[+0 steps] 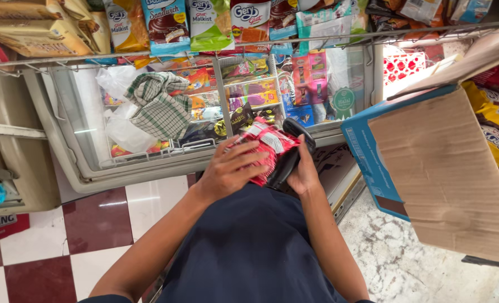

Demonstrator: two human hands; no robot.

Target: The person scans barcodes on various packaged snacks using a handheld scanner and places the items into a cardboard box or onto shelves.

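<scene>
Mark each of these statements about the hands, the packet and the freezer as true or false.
1. The left hand lies on a red packet. True.
2. The right hand holds a glass bottle. False: it holds a black handheld device.
3. A checked cloth lies on the chest freezer. True.
4. The cardboard box is on the person's left. False: on the right.
5. The floor is plain grey. False: red and white tiles.

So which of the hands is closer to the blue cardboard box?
The right hand, gripping a black scanner, sits nearer the blue cardboard box. The left hand, on the red packets, lies farther from it.
</scene>
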